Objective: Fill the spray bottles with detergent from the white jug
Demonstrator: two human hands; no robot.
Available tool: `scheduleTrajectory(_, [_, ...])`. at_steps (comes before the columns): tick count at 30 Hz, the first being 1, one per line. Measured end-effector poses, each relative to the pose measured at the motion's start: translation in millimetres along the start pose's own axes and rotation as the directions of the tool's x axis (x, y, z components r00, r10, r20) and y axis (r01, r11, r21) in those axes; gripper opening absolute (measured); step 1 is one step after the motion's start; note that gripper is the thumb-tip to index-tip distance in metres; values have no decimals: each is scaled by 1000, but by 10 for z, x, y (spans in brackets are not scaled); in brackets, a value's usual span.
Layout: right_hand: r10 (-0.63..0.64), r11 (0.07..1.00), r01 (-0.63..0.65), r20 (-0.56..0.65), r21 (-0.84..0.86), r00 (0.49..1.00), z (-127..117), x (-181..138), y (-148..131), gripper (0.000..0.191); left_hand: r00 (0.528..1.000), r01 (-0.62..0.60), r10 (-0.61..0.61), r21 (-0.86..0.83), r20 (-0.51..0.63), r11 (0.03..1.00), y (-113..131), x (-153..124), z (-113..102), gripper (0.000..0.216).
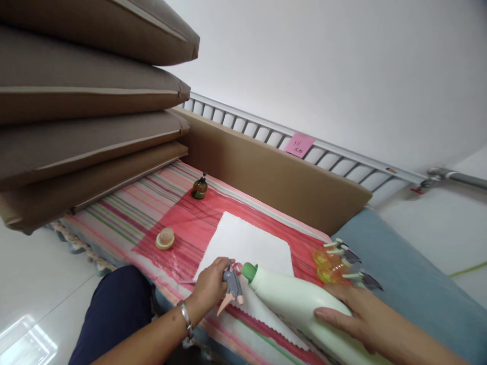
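My left hand [209, 284] is closed on a grey spray trigger head [233, 284] with a peach-coloured lever and nozzle tip. Thin pinkish loops, perhaps tubing, show between it and the bottle mouth. My right hand [357, 314] grips a large pale green bottle [297, 304], tilted with its darker green neck [249, 272] pointing towards the trigger head. The two parts are apart. Beneath them lies a white cloth [247, 238] with zigzag edges, on a translucent red sheet [182, 223]. The bottle's lower end runs behind my right hand and out of view.
A dark pump bottle [200, 187] stands at the back, and a small round lidded container [165, 239] is on the left. Yellow spray bottles [331, 266] lie at the right. Stacked brown cushions [95, 101] rise at the left; a brown board [266, 172] leans against a radiator [243, 126].
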State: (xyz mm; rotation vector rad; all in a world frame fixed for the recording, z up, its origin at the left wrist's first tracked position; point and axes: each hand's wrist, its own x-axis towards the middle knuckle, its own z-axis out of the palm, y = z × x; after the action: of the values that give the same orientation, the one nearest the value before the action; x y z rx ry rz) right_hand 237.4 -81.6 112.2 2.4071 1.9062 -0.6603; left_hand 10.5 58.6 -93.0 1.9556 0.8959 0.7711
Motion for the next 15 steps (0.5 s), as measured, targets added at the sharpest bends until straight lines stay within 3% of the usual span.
scheduleTrajectory(7, [70,996,-72,37,46,997,-87,-11,-110,29,1000,-10,10,23,17,1000,24,-6,-2,59])
scheduleTrajectory(13, [42,997,-43,19,65,999,-130,-18,-161,22,1000,-7,6,32,21,999,23,-6,6,62])
scheduleTrajectory(15, [62,992,-56,-50,111,997,-142,-17,-184,20,1000,-3,3,31,21,1000,23,-7,8,63])
